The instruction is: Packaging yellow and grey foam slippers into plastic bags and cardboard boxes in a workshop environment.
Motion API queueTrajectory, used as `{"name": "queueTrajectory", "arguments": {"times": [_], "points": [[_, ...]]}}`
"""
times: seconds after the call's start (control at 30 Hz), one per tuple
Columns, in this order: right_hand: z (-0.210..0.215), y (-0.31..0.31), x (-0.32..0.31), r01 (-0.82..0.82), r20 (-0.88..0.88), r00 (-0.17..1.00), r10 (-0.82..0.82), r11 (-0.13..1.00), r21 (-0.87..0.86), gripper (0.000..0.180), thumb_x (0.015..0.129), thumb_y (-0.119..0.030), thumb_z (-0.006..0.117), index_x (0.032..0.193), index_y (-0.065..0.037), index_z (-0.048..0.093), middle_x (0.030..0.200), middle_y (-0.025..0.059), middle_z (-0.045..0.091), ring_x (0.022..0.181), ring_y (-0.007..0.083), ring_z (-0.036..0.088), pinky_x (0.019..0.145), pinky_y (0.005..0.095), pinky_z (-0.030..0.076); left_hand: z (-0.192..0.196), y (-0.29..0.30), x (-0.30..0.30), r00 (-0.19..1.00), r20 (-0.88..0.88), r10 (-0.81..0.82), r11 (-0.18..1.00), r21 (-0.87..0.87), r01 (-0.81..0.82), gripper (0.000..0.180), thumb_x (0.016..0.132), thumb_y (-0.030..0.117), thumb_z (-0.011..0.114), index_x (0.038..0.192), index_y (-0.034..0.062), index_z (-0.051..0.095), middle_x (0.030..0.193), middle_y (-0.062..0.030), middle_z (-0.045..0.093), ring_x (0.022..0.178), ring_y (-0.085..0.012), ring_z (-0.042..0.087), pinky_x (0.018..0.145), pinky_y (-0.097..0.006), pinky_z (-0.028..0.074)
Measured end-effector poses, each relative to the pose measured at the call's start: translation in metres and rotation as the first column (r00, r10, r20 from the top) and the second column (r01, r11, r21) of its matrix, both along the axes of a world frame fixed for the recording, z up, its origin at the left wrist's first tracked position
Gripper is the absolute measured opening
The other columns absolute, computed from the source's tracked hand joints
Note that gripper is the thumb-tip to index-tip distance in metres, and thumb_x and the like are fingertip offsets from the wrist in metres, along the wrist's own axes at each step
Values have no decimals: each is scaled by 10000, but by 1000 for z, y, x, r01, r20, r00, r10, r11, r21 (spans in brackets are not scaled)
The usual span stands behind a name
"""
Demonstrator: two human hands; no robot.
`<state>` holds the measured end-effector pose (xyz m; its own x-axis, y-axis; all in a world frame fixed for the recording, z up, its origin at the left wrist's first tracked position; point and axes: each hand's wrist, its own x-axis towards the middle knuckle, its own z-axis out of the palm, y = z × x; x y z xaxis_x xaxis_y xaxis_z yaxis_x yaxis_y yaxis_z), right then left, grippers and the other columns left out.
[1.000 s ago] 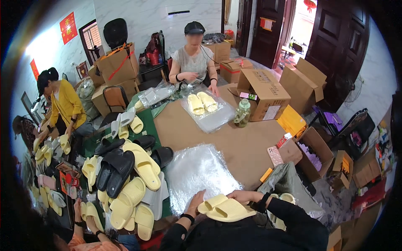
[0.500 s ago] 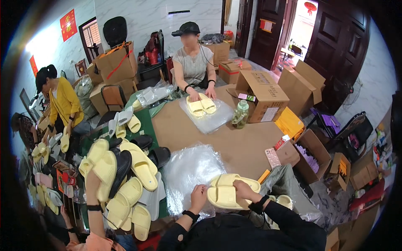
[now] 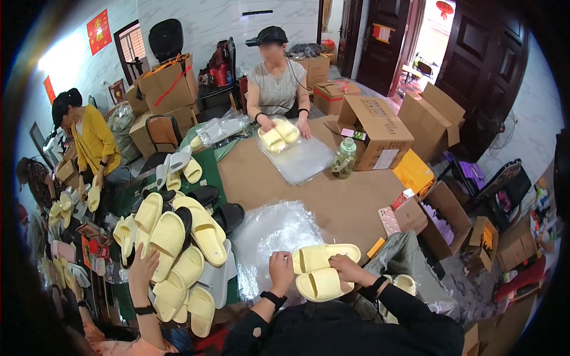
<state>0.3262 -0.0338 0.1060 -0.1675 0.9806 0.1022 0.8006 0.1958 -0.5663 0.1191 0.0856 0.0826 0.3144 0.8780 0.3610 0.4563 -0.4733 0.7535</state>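
Head: curled hands (image 3: 281, 273), right (image 3: 351, 270) on slippers (image 3: 320, 286)

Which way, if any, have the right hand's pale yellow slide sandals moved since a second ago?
Yes: the slide sandals have moved forward, away from the body and closer to the pink phone.

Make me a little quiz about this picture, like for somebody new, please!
1. At bottom middle, which hand grips the yellow slippers?
2. True or false: a bottle stands beside a cardboard box on the table.
3. What lies ahead and to the left of those slippers?
A) a towel
B) clear plastic
C) a plate

Key: 1. The right hand. 2. True. 3. B.
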Motion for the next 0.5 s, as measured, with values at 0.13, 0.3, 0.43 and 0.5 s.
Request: {"name": "queueTrajectory", "arguments": {"times": [0.13,0.3,0.43,0.5], "points": [[-24,2,10,21,-14,1000,-21,1000,-24,175,725,-143,613,804,-13,527,832,138,544,826,349,516,686,419,420,12,-2,5,991,106,-79,956,-272,105,79,824,117,561,816,50,602,806,-124,564,769,-301,543,664,-381,451],[-31,10,-6,295,22,955,-296,955,45,130,714,-104,580,786,-10,526,824,156,539,808,359,504,697,434,414,14,-10,-1,965,-94,-246,969,-47,242,80,783,75,544,848,41,576,828,-125,536,789,-305,535,677,-393,457],[-24,9,-11,467,55,871,-487,859,210,81,659,-13,528,738,-8,512,792,164,530,791,364,491,687,449,405,29,-9,3,900,-262,-348,915,115,387,178,709,58,535,885,43,553,825,-117,507,811,-303,538,696,-393,462],[-25,10,-13,513,72,842,-534,835,198,96,646,-7,531,740,-6,511,789,167,527,786,366,488,673,453,398,25,-7,-1,893,-308,-328,909,154,387,184,698,63,537,880,46,557,847,-117,521,815,-297,542,703,-390,461]]}}
